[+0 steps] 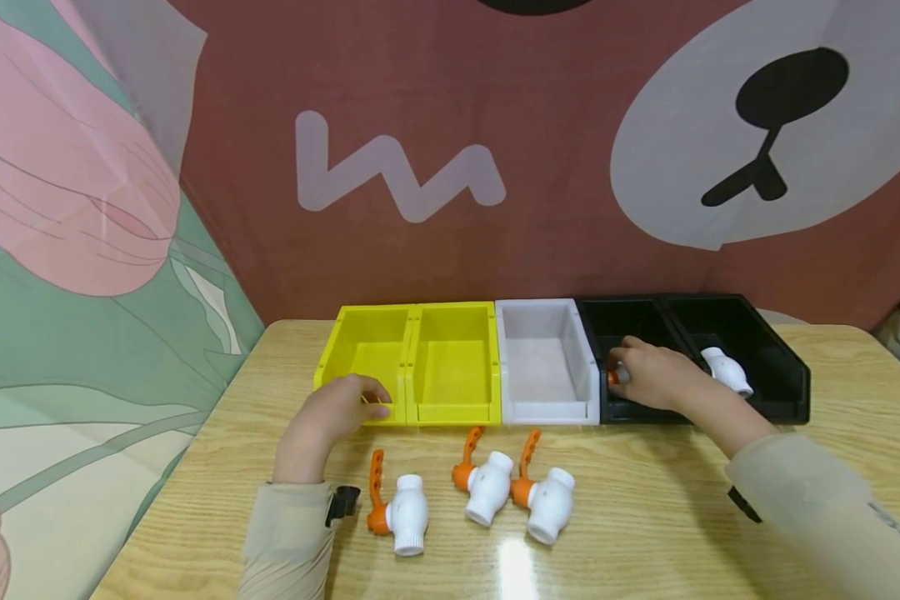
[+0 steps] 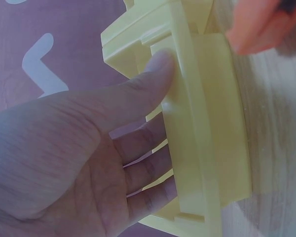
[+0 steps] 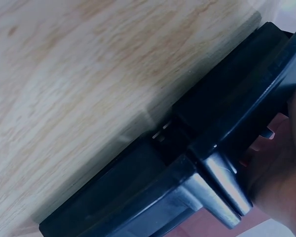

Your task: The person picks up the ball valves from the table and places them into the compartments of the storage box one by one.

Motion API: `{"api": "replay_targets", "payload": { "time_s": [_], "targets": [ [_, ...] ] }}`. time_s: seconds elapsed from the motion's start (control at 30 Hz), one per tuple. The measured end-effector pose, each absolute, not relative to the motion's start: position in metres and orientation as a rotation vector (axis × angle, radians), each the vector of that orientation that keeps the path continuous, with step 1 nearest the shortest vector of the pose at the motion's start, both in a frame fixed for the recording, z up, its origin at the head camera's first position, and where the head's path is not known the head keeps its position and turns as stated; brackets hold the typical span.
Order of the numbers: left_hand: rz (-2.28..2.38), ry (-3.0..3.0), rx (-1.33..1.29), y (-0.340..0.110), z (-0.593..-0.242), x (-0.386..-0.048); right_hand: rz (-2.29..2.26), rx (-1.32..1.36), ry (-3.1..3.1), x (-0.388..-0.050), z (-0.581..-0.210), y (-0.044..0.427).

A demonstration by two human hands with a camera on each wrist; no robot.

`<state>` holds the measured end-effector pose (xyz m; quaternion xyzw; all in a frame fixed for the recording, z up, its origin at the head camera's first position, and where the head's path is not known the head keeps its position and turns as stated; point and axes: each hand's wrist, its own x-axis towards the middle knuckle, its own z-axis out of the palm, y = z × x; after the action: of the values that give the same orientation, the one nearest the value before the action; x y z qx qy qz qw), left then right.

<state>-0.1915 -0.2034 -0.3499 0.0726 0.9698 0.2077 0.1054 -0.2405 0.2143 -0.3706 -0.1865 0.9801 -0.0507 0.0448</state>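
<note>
My left hand (image 1: 342,406) is at the front of the leftmost yellow bin (image 1: 371,333). Its thumb lies on the front wall while its fingers reach behind that wall, gripping the edge, as the left wrist view shows. Inside the left black bin (image 1: 618,315), my right hand (image 1: 656,375) holds a ball valve (image 1: 619,375); only an orange bit and a pale part show past the fingers. Three white ball valves with orange handles lie on the table: one on the left (image 1: 408,517), one in the middle (image 1: 489,490), one on the right (image 1: 551,507).
Another white valve (image 1: 727,372) sits in the right black bin (image 1: 776,354), partly behind my right forearm. A second yellow bin (image 1: 453,333) and a white bin (image 1: 536,329) complete the row on the wooden table (image 1: 645,533). Behind hangs a printed cloth (image 1: 555,242).
</note>
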Motion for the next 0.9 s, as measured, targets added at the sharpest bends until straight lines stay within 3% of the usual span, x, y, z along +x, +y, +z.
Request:
{"api": "replay_targets", "payload": {
  "time_s": [0.9],
  "targets": [
    [0.612, 2.862, 0.227, -0.205, -0.352, -0.192, -0.132, -0.619, 3.166, -0.223, -0.366, 0.209]
  ]
}}
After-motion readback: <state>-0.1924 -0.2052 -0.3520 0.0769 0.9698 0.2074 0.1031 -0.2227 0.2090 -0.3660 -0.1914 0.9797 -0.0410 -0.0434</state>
